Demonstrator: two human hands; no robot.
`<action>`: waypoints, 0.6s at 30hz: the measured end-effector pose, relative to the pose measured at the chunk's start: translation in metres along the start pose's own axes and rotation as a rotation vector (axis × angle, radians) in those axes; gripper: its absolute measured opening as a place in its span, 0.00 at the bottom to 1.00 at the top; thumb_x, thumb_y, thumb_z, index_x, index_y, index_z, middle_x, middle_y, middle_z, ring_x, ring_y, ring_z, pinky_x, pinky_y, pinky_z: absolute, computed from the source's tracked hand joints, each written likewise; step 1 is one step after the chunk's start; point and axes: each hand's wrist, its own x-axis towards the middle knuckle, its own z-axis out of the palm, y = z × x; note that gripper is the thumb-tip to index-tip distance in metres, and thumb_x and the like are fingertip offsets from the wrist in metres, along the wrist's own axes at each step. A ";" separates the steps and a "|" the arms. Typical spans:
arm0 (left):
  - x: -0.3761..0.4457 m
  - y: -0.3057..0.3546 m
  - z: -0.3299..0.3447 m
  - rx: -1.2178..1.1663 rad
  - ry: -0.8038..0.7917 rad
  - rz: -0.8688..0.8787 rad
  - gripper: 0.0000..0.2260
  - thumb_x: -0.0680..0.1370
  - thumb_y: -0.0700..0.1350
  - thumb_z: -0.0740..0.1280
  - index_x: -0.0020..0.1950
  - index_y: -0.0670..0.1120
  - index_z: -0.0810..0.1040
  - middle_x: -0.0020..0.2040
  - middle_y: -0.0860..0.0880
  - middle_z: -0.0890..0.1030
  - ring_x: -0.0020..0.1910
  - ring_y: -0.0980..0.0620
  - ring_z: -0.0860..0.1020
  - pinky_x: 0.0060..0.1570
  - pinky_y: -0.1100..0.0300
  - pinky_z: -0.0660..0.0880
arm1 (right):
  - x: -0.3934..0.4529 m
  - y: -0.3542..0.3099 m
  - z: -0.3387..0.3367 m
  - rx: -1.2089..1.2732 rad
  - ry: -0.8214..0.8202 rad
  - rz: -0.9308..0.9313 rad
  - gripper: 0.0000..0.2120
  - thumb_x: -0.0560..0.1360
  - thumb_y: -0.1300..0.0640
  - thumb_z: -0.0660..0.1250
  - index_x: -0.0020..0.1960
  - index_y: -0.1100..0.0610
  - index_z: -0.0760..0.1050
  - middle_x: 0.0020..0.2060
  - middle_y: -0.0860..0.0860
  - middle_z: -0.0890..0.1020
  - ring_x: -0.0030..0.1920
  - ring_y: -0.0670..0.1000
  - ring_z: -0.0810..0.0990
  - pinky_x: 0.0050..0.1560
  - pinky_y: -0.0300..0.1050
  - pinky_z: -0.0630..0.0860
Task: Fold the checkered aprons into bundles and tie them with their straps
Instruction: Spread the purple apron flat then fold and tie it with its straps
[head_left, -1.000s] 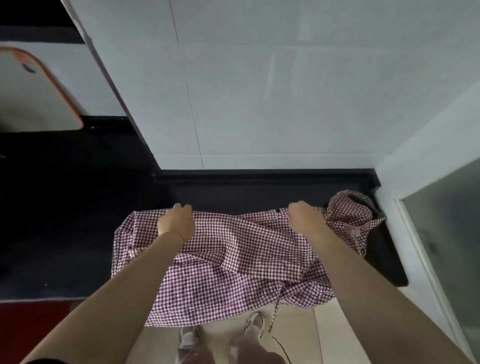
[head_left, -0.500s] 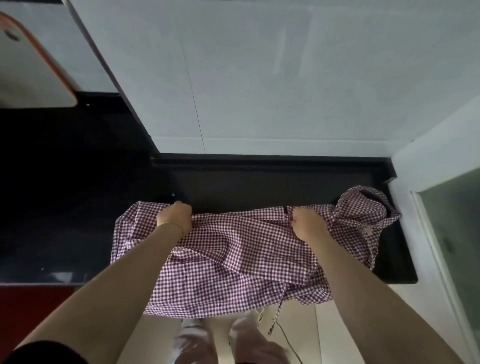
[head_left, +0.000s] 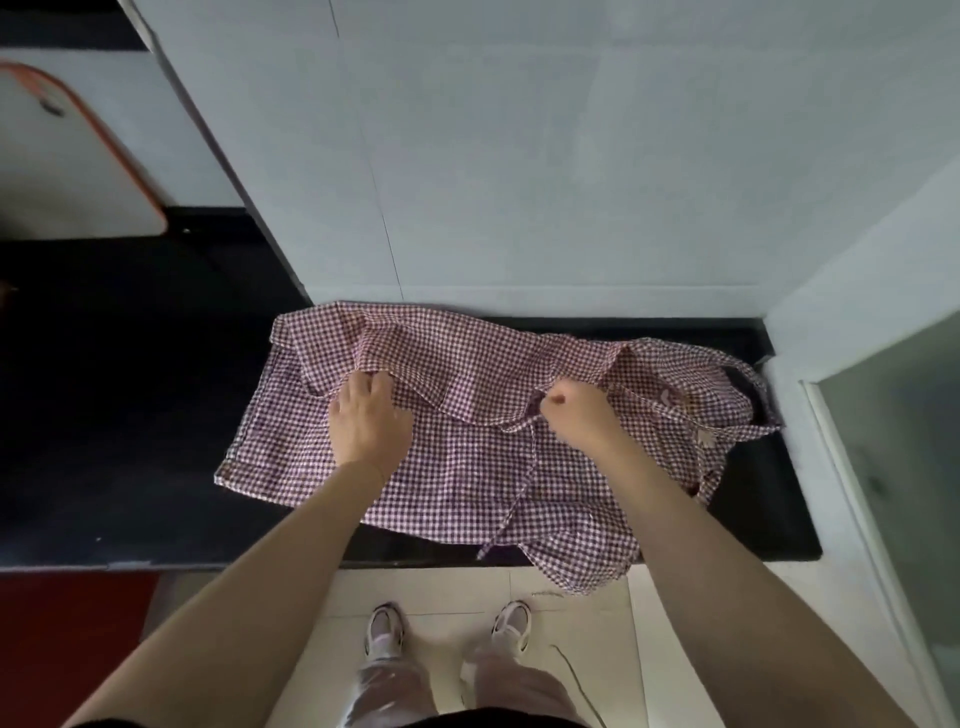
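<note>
Apron: I see the checkered apron (head_left: 467, 457) spread on the black worktop (head_left: 130, 441), one corner overhanging
Left hand (head_left: 371, 421): pinches a fold
Right hand (head_left: 582, 415): fist grips the same folded edge

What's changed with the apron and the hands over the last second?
The checkered apron now lies spread on the black counter, its far edge thrown back to the wall; before, most of it hung off the front. Both hands moved with it. The left hand and right hand still grip the fabric.
</note>
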 end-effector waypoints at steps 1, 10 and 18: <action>-0.012 -0.001 0.004 0.007 -0.022 -0.052 0.08 0.76 0.46 0.66 0.53 0.44 0.77 0.54 0.46 0.76 0.49 0.47 0.76 0.48 0.51 0.75 | -0.009 0.002 0.008 -0.016 -0.074 0.011 0.14 0.79 0.53 0.63 0.44 0.63 0.79 0.38 0.57 0.84 0.39 0.57 0.83 0.45 0.53 0.80; -0.098 -0.039 0.032 -0.763 -0.305 -0.995 0.15 0.80 0.49 0.64 0.41 0.38 0.78 0.36 0.43 0.80 0.30 0.47 0.76 0.28 0.60 0.72 | -0.093 0.034 0.073 -0.389 -0.254 0.112 0.14 0.76 0.46 0.68 0.37 0.54 0.73 0.33 0.47 0.76 0.36 0.49 0.77 0.42 0.44 0.74; -0.097 -0.038 0.014 -1.189 -0.506 -0.938 0.07 0.82 0.48 0.64 0.55 0.46 0.77 0.48 0.45 0.84 0.40 0.49 0.82 0.30 0.59 0.73 | -0.150 0.033 0.120 -0.414 0.123 0.108 0.08 0.80 0.53 0.65 0.57 0.55 0.73 0.45 0.49 0.80 0.47 0.50 0.80 0.43 0.40 0.73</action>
